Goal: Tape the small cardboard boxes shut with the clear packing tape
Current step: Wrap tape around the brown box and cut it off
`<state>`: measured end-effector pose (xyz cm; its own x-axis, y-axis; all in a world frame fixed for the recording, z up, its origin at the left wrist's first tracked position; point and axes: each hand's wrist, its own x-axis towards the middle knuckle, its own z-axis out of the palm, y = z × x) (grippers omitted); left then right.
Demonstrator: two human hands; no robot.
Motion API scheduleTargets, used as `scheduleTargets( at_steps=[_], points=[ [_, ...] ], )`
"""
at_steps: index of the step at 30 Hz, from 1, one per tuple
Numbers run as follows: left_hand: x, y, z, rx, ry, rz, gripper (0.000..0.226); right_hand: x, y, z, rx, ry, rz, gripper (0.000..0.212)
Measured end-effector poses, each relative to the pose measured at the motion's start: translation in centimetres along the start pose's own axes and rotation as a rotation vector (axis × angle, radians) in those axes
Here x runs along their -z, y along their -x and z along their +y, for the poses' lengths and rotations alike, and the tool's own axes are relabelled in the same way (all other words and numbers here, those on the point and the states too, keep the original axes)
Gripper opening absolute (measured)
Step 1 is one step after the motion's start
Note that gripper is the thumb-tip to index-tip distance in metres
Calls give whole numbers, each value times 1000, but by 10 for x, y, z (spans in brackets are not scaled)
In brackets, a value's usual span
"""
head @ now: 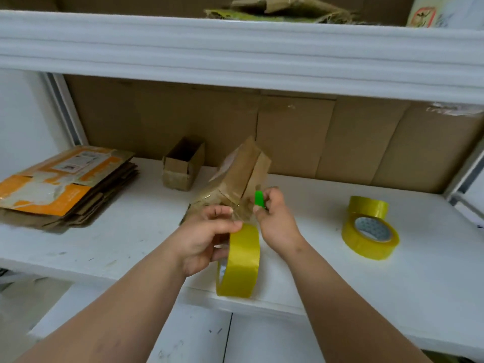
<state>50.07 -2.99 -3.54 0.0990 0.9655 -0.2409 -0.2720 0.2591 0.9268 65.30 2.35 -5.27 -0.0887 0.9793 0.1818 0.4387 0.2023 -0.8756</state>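
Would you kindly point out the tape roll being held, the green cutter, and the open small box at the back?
tape roll (242, 260), head view, on its yellow outer band.
green cutter (258, 198), head view, on its green body.
open small box (180, 166), head view, on its front wall.

Yellow-tinted clear tape roll (238, 260) glows glossy in the left hand (207, 239), and a bright green cutter (259, 198) pops out of the right hand (275, 221). The box (243, 174) between them is plain kraft brown under a shiny clear film. Behind it, an open small box (183, 165), the same dull brown. Over on the left, flattened cartons (65, 184) flash orange and white patches. On the right, two more yellow rolls (369, 226), one showing a white, dotted core. The shelf (104, 244) is scuffed white.
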Motion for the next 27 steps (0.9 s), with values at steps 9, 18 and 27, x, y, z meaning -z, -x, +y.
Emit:
scheduleTargets(
  at_steps=[9,18,27],
  points=[
    [-19,5,1,37,210,-210,49,36,2,-21,32,-18,45,15],
    [29,19,-24,40,31,-73,46,12,19,-31,98,329,-101,12],
    [46,24,-27,-7,115,3,43,5,35,-42,264,645,-190,28]
  ],
)
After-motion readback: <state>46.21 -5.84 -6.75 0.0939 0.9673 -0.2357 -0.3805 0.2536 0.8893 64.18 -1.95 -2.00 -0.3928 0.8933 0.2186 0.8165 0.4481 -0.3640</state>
